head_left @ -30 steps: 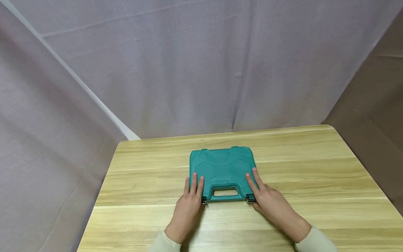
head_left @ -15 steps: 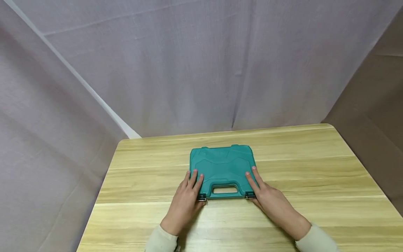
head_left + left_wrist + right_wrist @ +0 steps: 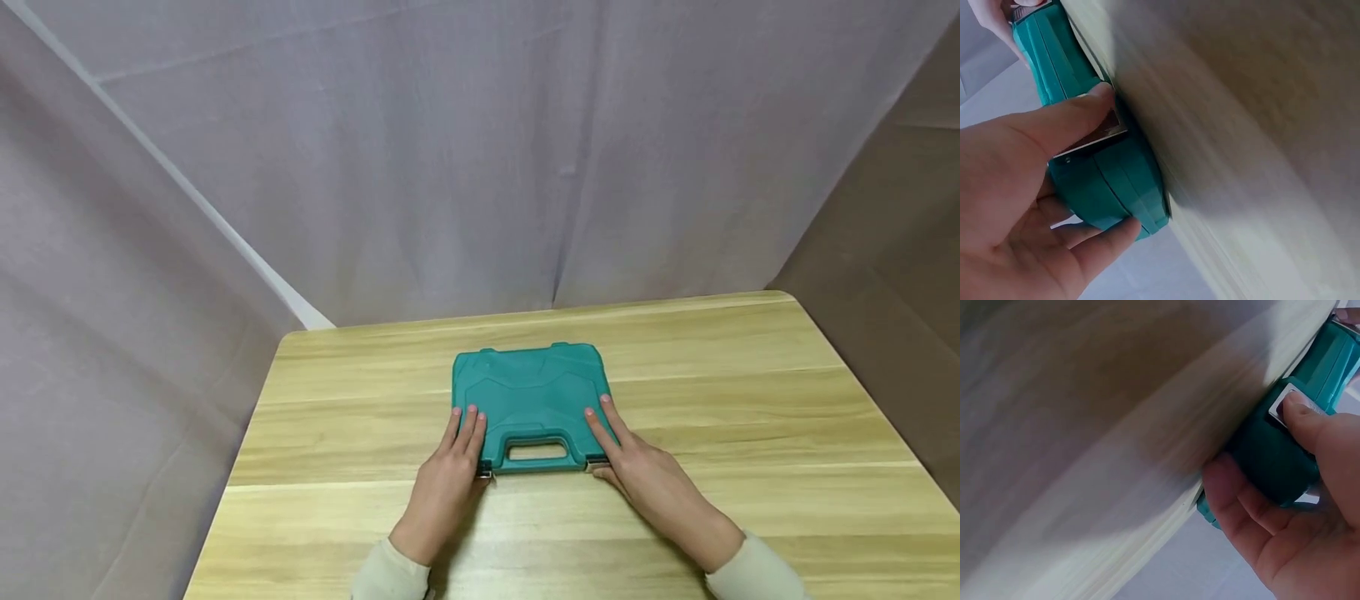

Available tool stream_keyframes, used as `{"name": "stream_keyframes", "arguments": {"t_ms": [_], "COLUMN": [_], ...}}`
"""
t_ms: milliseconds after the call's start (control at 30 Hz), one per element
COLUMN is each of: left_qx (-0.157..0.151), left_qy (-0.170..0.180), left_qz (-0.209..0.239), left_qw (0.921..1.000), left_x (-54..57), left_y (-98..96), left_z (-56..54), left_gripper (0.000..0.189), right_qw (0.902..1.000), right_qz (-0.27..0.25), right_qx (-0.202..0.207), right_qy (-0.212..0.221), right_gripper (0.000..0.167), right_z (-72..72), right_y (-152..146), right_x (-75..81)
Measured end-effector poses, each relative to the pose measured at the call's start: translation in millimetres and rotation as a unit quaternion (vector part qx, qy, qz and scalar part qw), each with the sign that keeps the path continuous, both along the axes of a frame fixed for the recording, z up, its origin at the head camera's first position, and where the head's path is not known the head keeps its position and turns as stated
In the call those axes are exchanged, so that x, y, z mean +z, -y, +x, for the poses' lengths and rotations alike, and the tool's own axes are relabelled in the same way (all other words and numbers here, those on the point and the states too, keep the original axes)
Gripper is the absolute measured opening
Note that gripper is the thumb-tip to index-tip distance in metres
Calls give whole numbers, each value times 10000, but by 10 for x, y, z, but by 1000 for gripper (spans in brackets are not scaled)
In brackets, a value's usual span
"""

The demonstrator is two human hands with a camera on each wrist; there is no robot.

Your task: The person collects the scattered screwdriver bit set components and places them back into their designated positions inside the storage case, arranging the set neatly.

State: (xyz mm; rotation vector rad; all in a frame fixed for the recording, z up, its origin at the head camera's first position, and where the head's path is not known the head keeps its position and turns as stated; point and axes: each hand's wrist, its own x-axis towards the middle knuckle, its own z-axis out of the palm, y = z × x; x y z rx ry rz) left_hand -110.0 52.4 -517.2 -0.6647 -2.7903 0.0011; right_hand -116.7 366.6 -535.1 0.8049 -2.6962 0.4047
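Note:
A green plastic carrying case (image 3: 534, 392) lies flat on the wooden table, lid closed, with its handle toward me. My left hand (image 3: 441, 492) grips the front left corner, several fingers on the lid and side. In the left wrist view, the left thumb (image 3: 1079, 119) presses on a metal latch (image 3: 1110, 127) on the front side. My right hand (image 3: 651, 479) grips the front right corner, with two fingertips on the lid. Its thumb (image 3: 1302, 419) presses the other metal latch (image 3: 1277, 407) in the right wrist view. Whether either latch is undone, I cannot tell.
The light wooden table (image 3: 330, 450) extends to both sides of the case. Grey cloth (image 3: 450, 167) hangs behind the table and along the left. A brown-grey cloth (image 3: 885, 275) borders the right side.
My left hand has shifted slightly forward, its fingers moving farther onto the lid and its thumb coming to the front latch. The right hand stays almost in place. The case has hardly moved.

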Motion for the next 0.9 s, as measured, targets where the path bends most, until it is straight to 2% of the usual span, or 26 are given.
{"name": "stream_keyframes", "arguments": {"t_ms": [167,300,567,900], "left_qx": [9,27,130,89], "left_qy": [-740,-918,-600,238], "left_qz": [-460,-497,-300,245], "left_qw": [9962,9945,9977,9994], "left_x": [-33,-61,-65,5], "left_y": [-29,-35,-25,5], "left_z": [-1,17,74,78], "left_gripper": [66,61,69,71], "right_qw": [9997,9994,9988,9989], "right_qz": [-66,-108,-165,-158], "right_qx": [-80,-124,-125,-208], "right_qy": [205,319,438,384], "right_gripper": [85,85,85,85], "right_z": [2,10,18,22], "right_y": [-2,2,8,9], "right_x": [18,33,10,-7]}}
